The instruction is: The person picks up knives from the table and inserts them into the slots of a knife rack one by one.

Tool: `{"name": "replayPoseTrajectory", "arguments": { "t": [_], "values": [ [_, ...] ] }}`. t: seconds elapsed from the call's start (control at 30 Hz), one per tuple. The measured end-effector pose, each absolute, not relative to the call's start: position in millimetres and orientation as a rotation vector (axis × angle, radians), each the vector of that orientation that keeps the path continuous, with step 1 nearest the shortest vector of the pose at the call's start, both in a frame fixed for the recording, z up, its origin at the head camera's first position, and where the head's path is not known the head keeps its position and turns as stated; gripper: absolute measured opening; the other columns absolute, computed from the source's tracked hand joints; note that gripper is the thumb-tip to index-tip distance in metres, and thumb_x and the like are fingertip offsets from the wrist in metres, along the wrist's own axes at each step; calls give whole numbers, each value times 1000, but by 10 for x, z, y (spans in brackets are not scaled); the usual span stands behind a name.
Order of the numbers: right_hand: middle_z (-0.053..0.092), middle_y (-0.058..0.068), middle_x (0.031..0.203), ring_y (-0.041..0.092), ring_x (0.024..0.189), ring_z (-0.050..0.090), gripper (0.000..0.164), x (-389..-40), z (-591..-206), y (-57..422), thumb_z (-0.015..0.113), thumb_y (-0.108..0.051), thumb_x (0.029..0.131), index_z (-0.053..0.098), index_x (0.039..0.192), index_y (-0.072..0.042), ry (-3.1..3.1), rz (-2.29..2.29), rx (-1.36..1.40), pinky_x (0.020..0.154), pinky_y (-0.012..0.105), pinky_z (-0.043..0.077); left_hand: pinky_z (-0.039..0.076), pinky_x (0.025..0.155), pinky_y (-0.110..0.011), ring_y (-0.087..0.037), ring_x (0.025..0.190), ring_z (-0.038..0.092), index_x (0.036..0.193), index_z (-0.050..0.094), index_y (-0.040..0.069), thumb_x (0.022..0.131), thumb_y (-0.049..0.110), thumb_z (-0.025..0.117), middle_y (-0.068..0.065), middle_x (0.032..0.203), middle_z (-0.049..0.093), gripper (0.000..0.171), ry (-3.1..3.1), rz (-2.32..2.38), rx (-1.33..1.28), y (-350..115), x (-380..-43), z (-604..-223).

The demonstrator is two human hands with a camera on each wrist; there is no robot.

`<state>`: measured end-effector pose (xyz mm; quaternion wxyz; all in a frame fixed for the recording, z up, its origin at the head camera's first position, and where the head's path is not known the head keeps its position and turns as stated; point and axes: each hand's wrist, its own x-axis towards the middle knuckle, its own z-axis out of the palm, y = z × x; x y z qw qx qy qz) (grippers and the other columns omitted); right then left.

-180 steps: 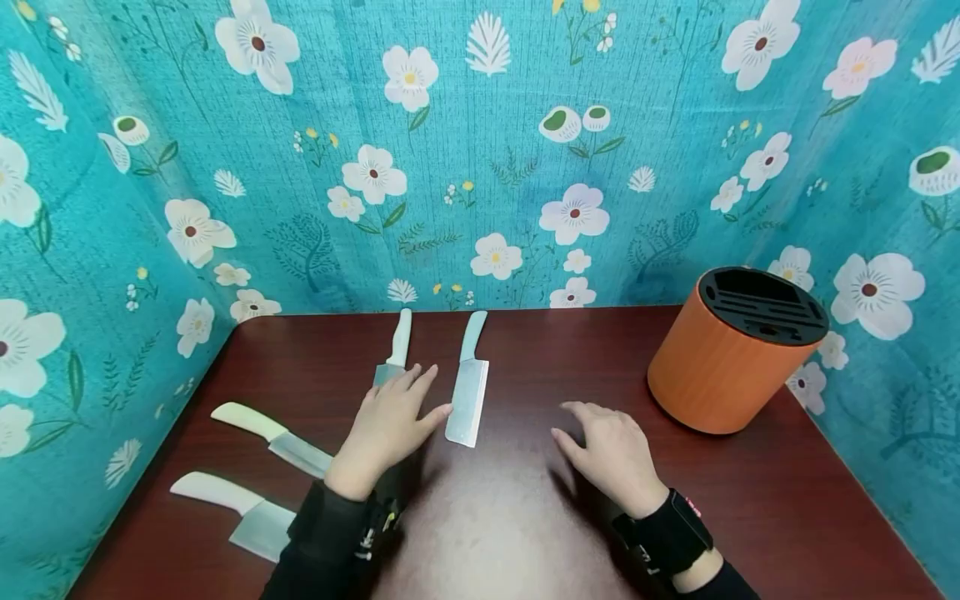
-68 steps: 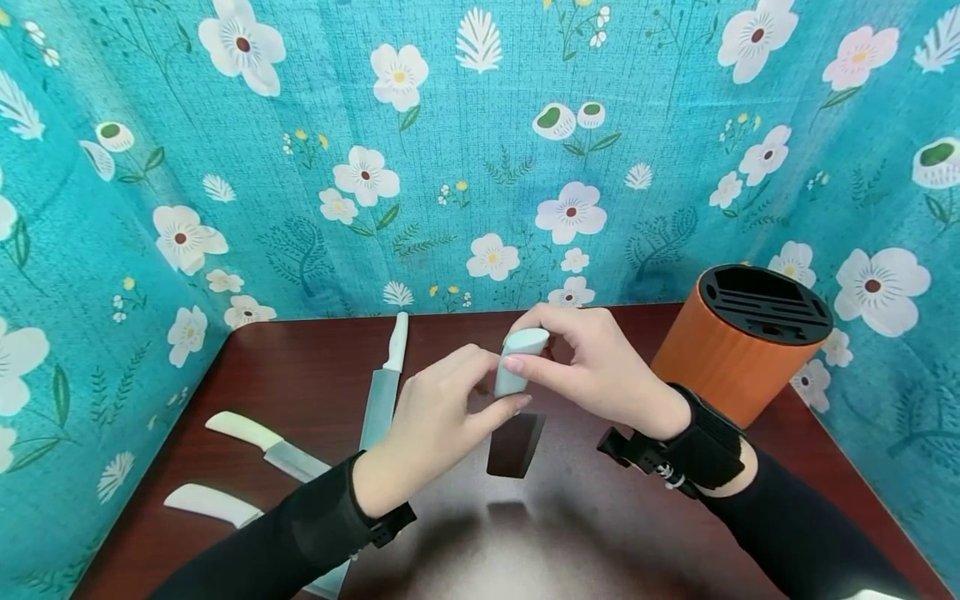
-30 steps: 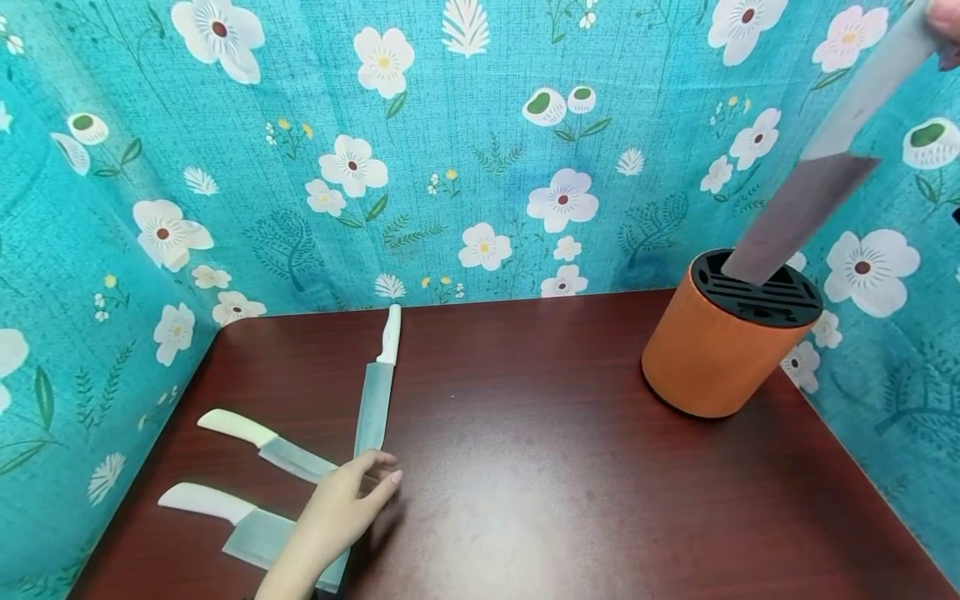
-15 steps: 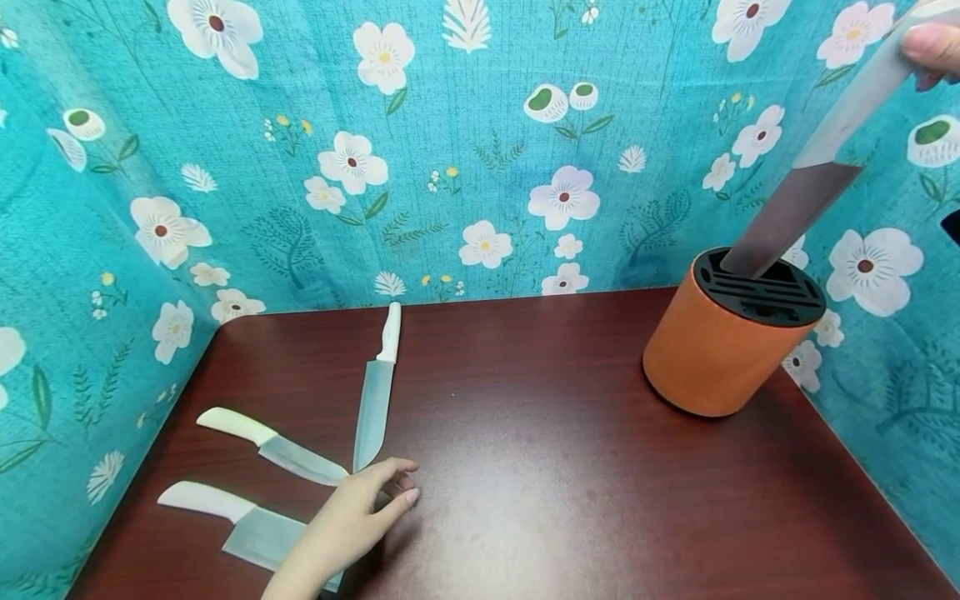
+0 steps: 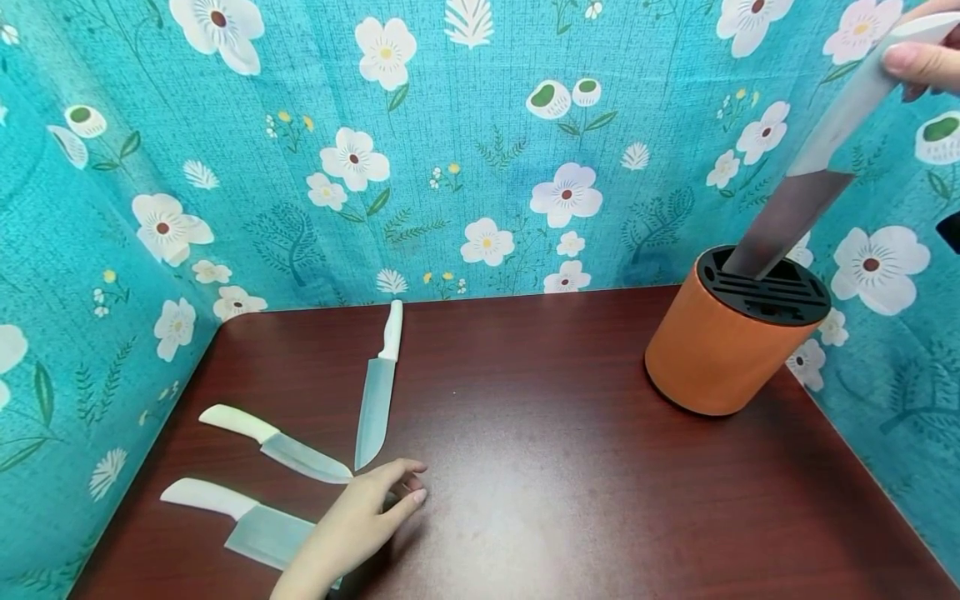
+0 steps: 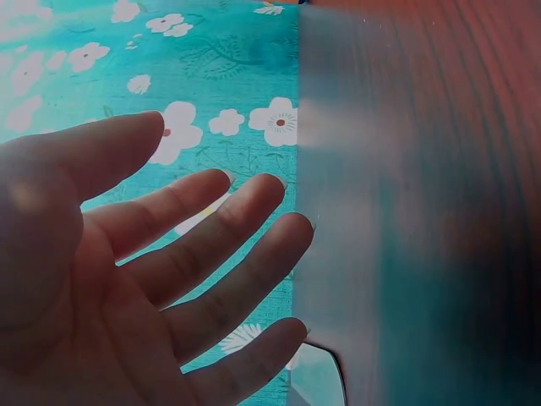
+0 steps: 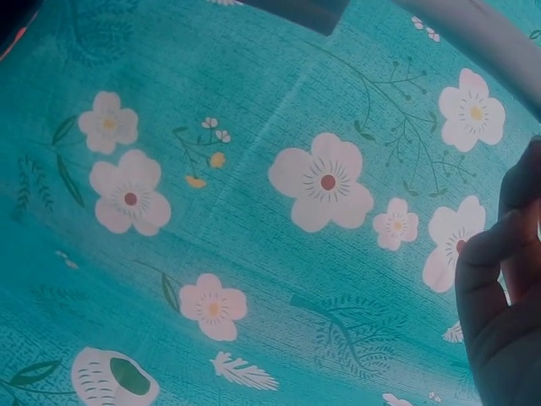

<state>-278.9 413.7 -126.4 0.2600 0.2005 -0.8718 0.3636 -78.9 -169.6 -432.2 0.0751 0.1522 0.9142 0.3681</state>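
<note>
At the upper right of the head view, my right hand (image 5: 930, 62) pinches the handle end of a kitchen knife (image 5: 840, 125). Its blade slants down, with the lower part inside a slot of the orange knife block (image 5: 720, 358). The right wrist view catches the same hand (image 7: 507, 296) at its edge, below the knife's handle (image 7: 478, 42). My left hand (image 5: 356, 517), fingers loosely bent and holding nothing, lies low over the table. Close by are the tips of two white-handled knives (image 5: 375, 408) and a cleaver (image 5: 266, 533), which the hand partly covers.
A pale-yellow-handled knife (image 5: 303, 458) lies on the left of the dark wooden table (image 5: 570, 467), between the cleaver and the upright-lying knife. The block's black slotted top (image 5: 780, 292) faces up. Blue floral cloth (image 5: 450, 167) walls the back and sides.
The pale-blue-handled knife left the table, passed through both hands, and went rightward into the block's slot. It sinks slightly deeper over the last second. My left hand drew back toward the front.
</note>
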Motion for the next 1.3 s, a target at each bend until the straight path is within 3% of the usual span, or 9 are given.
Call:
{"name": "replayPoseTrajectory", "arguments": {
  "t": [0.2, 0.57, 0.8, 0.9, 1.07, 1.2, 1.3],
  "values": [
    [53, -42, 80, -16, 62, 51, 35, -2749, -1325, 4088, 57, -8, 103, 59, 109, -42, -2376, 857, 571, 61, -1, 36, 56, 80, -29, -3, 90, 65, 126, 65, 9, 101, 29, 62, 10, 101, 68, 32, 2747, 1087, 444, -1695, -781, -4336],
    [60, -32, 75, -10, 60, 53, 36, -2663, -1508, 3921, 56, -5, 102, 63, 103, -41, -2450, 1003, 572, 66, -2, 39, 55, 80, -28, 1, 88, 62, 126, 66, 10, 101, 29, 62, 11, 100, 67, 31, 2752, 1085, 441, -1691, -770, -4347],
    [55, -29, 68, -8, 63, 49, 27, -2632, -1660, 3878, 60, -21, 103, 56, 101, -47, -2668, 814, 391, 58, 7, 34, 55, 79, -28, 2, 89, 61, 125, 66, 10, 101, 28, 62, 11, 100, 67, 30, 2762, 1095, 471, -1683, -744, -4376],
    [55, -27, 67, -6, 63, 49, 9, -2644, -1743, 3868, 61, -26, 102, 64, 107, -33, -2747, 718, 356, 60, 6, 35, 55, 79, -28, 1, 90, 62, 125, 67, 11, 101, 29, 62, 11, 100, 67, 30, 2770, 1087, 463, -1680, -733, -4386],
    [64, -9, 69, -8, 63, 46, 36, -2653, -1868, 3818, 61, -30, 102, 63, 122, 0, -2859, 477, 344, 56, 13, 35, 56, 79, -28, -1, 92, 64, 125, 67, 12, 101, 30, 62, 11, 101, 68, 30, 2776, 1078, 457, -1677, -725, -4400],
    [70, 12, 81, -9, 63, 45, 41, -2648, -1947, 3784, 61, -32, 102, 63, 125, 2, -2910, 325, 373, 54, 20, 39, 56, 79, -28, 0, 92, 64, 124, 67, 13, 101, 30, 62, 11, 101, 69, 29, 2777, 1080, 459, -1678, -723, -4407],
    [69, 15, 86, 0, 67, 47, 45, -2653, -1997, 3772, 59, -35, 103, 61, 127, 3, -2939, 245, 392, 54, 24, 40, 56, 79, -28, 0, 91, 63, 124, 67, 13, 101, 30, 62, 11, 101, 68, 29, 2773, 1085, 462, -1680, -726, -4416]
  ]
}}
